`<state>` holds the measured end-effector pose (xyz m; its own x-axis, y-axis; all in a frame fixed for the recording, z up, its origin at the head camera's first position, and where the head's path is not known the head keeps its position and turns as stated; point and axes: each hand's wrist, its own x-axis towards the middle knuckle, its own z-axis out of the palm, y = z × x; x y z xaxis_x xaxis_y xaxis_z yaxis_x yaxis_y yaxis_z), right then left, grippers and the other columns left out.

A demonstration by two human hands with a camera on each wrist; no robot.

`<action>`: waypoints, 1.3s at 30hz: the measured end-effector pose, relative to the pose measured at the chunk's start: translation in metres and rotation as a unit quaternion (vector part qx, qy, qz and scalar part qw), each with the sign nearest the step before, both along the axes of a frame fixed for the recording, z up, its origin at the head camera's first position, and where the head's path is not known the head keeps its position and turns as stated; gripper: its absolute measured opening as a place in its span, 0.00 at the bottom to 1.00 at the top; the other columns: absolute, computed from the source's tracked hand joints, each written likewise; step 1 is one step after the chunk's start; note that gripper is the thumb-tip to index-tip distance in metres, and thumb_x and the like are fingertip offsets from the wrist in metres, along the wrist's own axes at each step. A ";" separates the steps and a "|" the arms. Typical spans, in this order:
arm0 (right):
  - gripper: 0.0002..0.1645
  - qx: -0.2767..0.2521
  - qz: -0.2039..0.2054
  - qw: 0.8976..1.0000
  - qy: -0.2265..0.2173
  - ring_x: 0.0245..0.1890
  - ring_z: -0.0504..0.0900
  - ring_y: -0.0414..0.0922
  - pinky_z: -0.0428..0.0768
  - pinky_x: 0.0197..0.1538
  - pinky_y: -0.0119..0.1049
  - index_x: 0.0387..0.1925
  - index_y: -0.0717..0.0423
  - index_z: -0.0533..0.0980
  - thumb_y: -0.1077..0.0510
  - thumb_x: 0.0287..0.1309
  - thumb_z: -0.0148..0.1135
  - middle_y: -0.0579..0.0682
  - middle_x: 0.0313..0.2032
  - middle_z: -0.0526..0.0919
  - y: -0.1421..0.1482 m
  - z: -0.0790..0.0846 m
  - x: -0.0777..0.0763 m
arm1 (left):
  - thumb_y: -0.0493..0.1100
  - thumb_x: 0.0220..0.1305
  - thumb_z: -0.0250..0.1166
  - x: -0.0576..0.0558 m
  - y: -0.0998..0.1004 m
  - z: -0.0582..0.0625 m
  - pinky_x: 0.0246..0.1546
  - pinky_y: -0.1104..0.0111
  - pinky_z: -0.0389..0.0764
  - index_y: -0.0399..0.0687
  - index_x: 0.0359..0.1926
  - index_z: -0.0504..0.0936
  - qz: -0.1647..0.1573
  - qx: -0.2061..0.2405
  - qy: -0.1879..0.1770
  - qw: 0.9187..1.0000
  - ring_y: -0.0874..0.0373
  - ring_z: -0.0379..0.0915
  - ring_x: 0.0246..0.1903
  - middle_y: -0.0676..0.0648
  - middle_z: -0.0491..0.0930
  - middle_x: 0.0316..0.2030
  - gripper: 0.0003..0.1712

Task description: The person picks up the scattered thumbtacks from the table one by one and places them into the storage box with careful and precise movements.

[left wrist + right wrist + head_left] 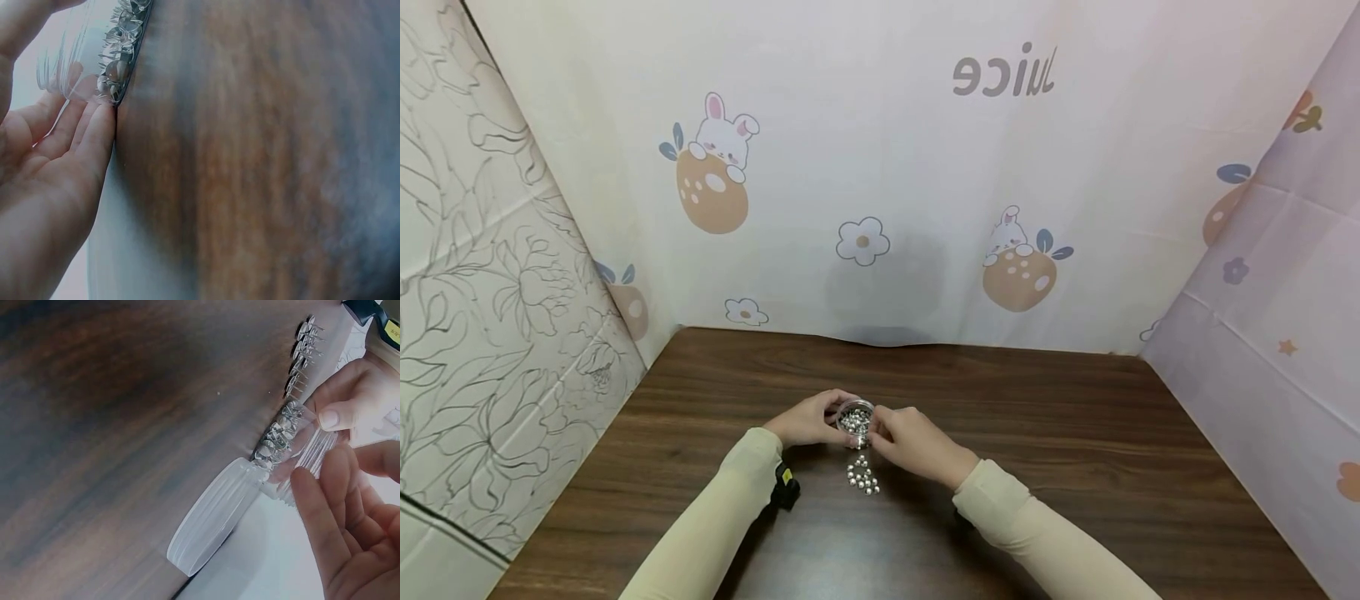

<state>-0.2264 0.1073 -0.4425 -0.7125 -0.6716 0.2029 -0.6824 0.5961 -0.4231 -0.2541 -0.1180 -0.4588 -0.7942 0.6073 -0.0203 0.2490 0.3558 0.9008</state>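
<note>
Head view: the left hand grips the tack-filled jar just beyond loose tacks; the right hand curls partly at its right rim, hold unclear, seemingly picking, needing a fine pinch.

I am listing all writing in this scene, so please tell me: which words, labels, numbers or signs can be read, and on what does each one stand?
"Juice", mirror-reversed, on the back curtain.
Yellow label on the black wrist device: too small and blurred to read.
Clear jar: no text visible.
</note>
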 end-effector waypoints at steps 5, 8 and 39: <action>0.03 -0.017 -0.016 1.000 0.006 0.15 0.68 0.31 0.72 0.19 0.25 0.34 0.51 0.74 0.60 0.61 0.53 0.40 0.21 0.78 -0.002 0.001 -0.005 | 0.44 0.50 0.72 -0.003 0.001 -0.006 0.61 0.52 0.66 0.43 0.62 0.65 0.001 -0.006 0.005 1.000 0.50 0.65 0.57 0.39 0.68 0.59 0.40; 0.03 -0.017 -0.027 0.999 0.016 0.13 0.66 0.31 0.69 0.17 0.25 0.34 0.51 0.74 0.60 0.61 0.53 0.40 0.19 0.76 -0.004 0.002 -0.007 | 0.44 0.50 0.73 -0.009 0.001 -0.016 0.62 0.51 0.66 0.46 0.63 0.65 0.009 -0.007 0.004 1.000 0.51 0.65 0.57 0.41 0.68 0.60 0.40; 0.05 0.024 -0.020 0.999 -0.023 0.16 0.68 0.33 0.71 0.19 0.27 0.38 0.50 0.73 0.55 0.61 0.56 0.39 0.21 0.73 0.009 -0.002 0.008 | 0.42 0.51 0.72 -0.001 0.000 -0.001 0.61 0.51 0.67 0.42 0.62 0.66 -0.002 0.010 0.000 1.000 0.49 0.66 0.55 0.38 0.69 0.57 0.38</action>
<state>-0.2186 0.1165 -0.4440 -0.7474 -0.6499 0.1378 -0.6376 0.6434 -0.4237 -0.2551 -0.1181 -0.4600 -0.7915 0.6111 -0.0077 0.2511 0.3367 0.9075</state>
